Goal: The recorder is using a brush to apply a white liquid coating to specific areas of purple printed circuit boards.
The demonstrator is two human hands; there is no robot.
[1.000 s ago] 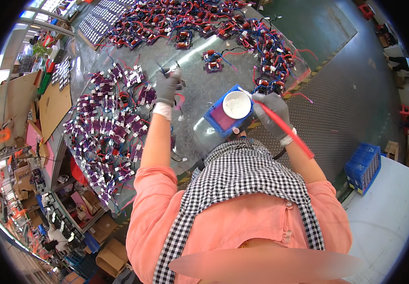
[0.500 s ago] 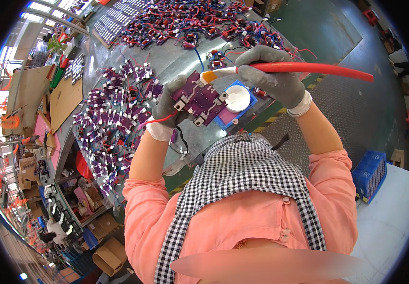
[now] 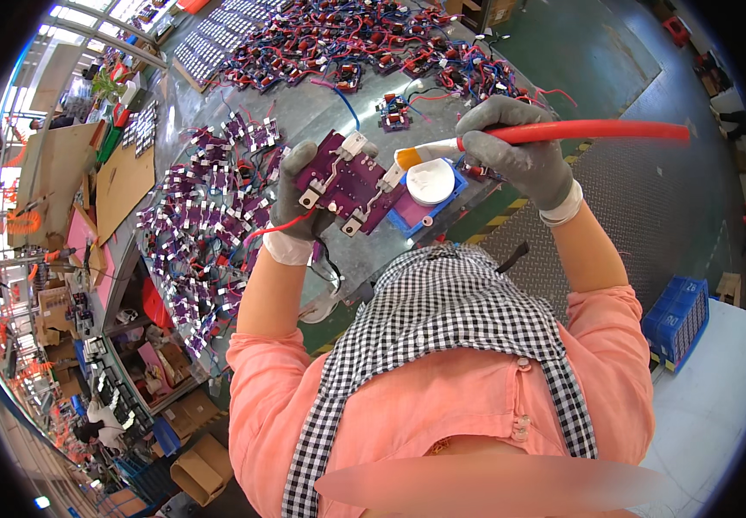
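My left hand (image 3: 295,194), in a grey glove, grips a purple circuit board (image 3: 347,186) with white-topped metal tabs and a trailing red wire, held tilted above the table. My right hand (image 3: 519,160), also gloved, holds a red-handled brush (image 3: 580,129). Its yellow bristles are at the board's right tab; whether they touch it I cannot tell. Below the brush a white round tub (image 3: 431,186) stands in a blue tray (image 3: 442,210).
Tangled boards with red parts and wires (image 3: 304,43) cover the metal table's (image 3: 338,108) back. Many purple boards (image 3: 200,216) lie at left, near cardboard sheets (image 3: 122,181). A blue crate (image 3: 675,319) stands at lower right. A co-worker (image 3: 105,423) is at far lower left.
My left hand has raised and turned the board toward me. My right hand lifted the brush from beside the tub to the board, then moved it rightward from the top tab to the right one.
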